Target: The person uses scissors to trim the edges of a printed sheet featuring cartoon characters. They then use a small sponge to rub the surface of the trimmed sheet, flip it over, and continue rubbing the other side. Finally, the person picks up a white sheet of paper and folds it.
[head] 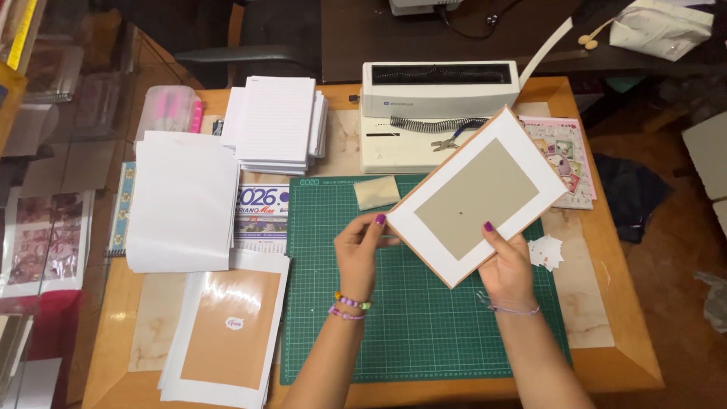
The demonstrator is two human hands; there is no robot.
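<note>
Both hands [360, 254] [506, 265] grip board [477, 195]; cutting mat [424, 326] beneath; binding machine [435, 113] behind

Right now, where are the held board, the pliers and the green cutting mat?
held board [477, 195]: head view, its grey centre panel.
pliers [450, 140]: head view, the handles.
green cutting mat [424, 326]: head view, bare grid between the forearms.
</note>
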